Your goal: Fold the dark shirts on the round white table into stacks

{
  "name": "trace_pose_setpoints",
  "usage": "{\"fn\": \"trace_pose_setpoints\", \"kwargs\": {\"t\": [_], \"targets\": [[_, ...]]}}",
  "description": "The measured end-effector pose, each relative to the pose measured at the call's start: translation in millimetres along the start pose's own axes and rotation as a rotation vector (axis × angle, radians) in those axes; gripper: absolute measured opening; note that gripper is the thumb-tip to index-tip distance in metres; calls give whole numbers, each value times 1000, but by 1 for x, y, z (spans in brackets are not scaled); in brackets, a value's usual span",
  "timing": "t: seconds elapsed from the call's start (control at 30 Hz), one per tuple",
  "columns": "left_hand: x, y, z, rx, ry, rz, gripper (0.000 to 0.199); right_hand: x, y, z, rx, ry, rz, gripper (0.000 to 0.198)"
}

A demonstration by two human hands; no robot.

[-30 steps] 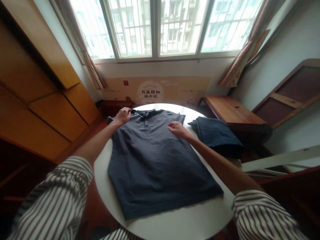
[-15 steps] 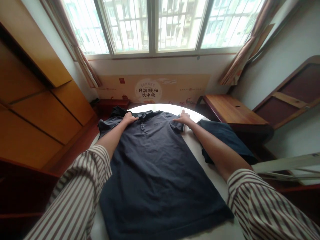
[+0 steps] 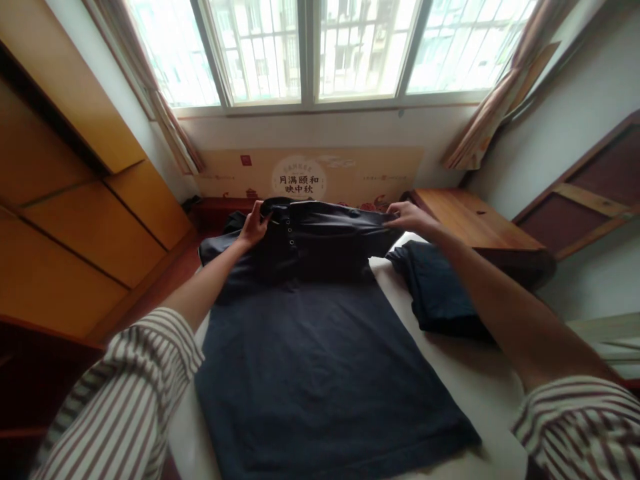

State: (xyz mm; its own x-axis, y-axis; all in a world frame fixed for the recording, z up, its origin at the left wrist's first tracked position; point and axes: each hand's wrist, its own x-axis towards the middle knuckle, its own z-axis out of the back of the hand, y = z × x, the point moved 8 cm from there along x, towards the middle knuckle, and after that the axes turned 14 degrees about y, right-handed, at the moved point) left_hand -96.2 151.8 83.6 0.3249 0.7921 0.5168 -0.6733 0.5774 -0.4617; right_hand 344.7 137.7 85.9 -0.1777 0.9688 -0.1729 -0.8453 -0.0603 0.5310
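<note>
A dark navy polo shirt (image 3: 320,360) lies front side up on a white table (image 3: 480,380), its hem toward me. Its collar and shoulder end is raised off the tabletop between my hands. At the collar, beside the button placket, my left hand (image 3: 255,227) is closed on the cloth. My right hand (image 3: 407,219) pinches the shirt at the shoulder or sleeve on the right; which of the two I cannot tell. The sleeve on the left rests near the table's far left edge.
Folded dark blue cloth (image 3: 440,287) lies on the table at the right, under my right forearm. Beyond it stands a wooden desk (image 3: 480,217). Orange-brown cabinets (image 3: 90,240) line the left, and a printed banner (image 3: 350,175) hangs below the window.
The shirt's collar and shoulder end has come up off the table. My right hand has moved right and up and now grips the cloth; my left hand has risen slightly at the collar.
</note>
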Motion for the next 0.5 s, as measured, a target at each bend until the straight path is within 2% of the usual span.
{"fn": "trace_pose_setpoints", "kwargs": {"t": [0.1, 0.13, 0.17, 0.23, 0.3, 0.33, 0.4, 0.5], "targets": [[-10, -32, 13, 38, 13, -190, 27, -23, 1, -4, -103, 359, 40, 35], [-15, -44, 15, 69, 31, -242, 27, -29, 4, -9, -155, 429, 36, 36], [-20, -56, 15, 103, 55, -293, 26, -33, 12, -14, -197, 443, 50, 38], [-33, -80, 12, 166, 126, -408, 22, -38, 39, -27, -220, 354, 149, 48], [-46, -101, 6, 208, 210, -521, 19, -41, 74, -50, -158, 267, 298, 62], [-51, -108, 3, 224, 245, -557, 19, -43, 89, -67, -109, 279, 355, 66], [-58, -116, -1, 255, 289, -552, 20, -48, 113, -102, -9, 348, 433, 62], [-58, -111, -1, 318, 310, -391, 22, -59, 131, -135, 79, 413, 489, 44]]}}
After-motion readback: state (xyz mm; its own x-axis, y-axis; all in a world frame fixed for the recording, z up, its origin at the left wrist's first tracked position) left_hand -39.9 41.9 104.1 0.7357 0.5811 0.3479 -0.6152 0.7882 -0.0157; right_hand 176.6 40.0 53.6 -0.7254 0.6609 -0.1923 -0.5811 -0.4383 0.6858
